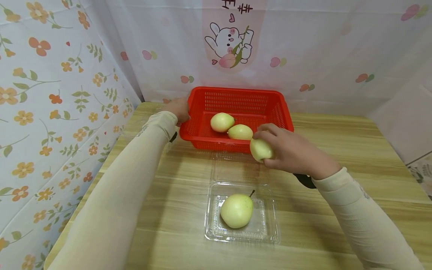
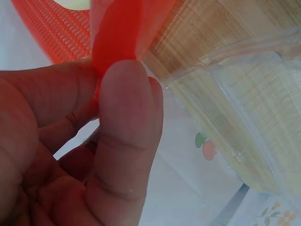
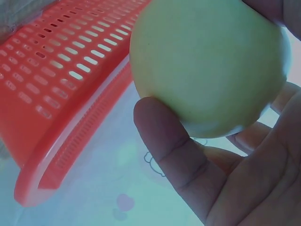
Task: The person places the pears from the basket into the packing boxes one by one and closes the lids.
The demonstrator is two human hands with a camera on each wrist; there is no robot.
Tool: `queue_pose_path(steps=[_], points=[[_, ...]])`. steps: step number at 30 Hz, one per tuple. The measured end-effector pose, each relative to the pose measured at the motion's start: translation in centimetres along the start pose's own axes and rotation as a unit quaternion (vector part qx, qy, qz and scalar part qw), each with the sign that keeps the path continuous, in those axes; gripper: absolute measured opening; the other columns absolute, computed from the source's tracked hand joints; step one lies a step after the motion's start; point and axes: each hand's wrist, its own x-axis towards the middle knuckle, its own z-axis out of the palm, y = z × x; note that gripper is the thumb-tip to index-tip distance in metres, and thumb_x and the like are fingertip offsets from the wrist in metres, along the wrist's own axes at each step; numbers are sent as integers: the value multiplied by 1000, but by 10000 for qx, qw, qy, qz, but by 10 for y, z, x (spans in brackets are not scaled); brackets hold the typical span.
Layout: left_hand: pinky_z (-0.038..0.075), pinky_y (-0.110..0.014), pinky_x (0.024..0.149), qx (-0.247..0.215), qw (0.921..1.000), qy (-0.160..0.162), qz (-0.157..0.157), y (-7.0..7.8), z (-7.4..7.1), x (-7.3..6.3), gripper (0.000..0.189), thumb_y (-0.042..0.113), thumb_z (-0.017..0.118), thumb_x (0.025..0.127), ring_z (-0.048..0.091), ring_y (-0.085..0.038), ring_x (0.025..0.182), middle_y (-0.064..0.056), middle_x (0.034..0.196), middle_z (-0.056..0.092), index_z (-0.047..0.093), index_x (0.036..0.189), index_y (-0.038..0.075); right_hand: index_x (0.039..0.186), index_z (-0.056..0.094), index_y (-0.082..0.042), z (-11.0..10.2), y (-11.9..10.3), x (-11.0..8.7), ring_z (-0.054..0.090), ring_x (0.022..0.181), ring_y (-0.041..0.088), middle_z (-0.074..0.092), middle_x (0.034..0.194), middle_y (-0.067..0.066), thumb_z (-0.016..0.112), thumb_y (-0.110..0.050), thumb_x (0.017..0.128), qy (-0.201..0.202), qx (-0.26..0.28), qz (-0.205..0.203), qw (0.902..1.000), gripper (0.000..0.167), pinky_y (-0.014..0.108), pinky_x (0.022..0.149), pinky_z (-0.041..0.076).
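Observation:
In the head view my right hand (image 1: 291, 150) grips a pale yellow-green pear (image 1: 261, 150) at the front right rim of a red plastic basket (image 1: 236, 144). The right wrist view shows thumb and fingers wrapped round that pear (image 3: 207, 66). My left hand (image 1: 179, 108) pinches the basket's left rim; the left wrist view has thumb and fingers on the red edge (image 2: 117, 33). Two more pears lie inside the basket, a left one (image 1: 222, 122) and a right one (image 1: 240, 132). Nearer to me, a stemmed pear (image 1: 237, 210) sits in a clear plastic clamshell box (image 1: 243, 237) with its lid laid back.
More clear plastic packaging (image 2: 235, 103) lies left of the basket, partly behind my left arm. The wooden table (image 1: 337, 150) meets a printed cloth (image 1: 314, 56) at the back and a floral one (image 1: 50, 112) on the left.

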Motion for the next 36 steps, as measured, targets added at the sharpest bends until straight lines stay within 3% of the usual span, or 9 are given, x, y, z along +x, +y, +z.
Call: queue_pose_path(steps=[10, 23, 36], points=[[52, -28, 54, -75, 9999, 48, 51, -1, 1, 0, 7, 2, 57, 93, 61, -21, 62, -10, 76, 61, 64, 92, 1, 123, 58, -15, 0, -6, -10, 59, 96, 23, 51, 127, 3, 76, -19, 77, 25, 139, -360, 9993, 49, 39, 75, 53], [53, -29, 58, -144, 9997, 76, 164, -3, 1, -1, 8, 1, 57, 93, 61, -21, 64, -11, 80, 62, 64, 97, 1, 127, 56, -19, 3, -21, -25, 60, 97, 23, 51, 130, 5, 74, -21, 78, 19, -28, -588, 9983, 52, 38, 71, 53], [54, -28, 56, -122, 9998, 44, 148, -6, 1, 3, 14, 2, 57, 92, 59, -19, 59, -7, 67, 59, 64, 80, 2, 124, 56, -18, 9, -31, -40, 59, 94, 20, 52, 126, 1, 73, -19, 75, 91, -142, -922, 9956, 51, 36, 72, 53]])
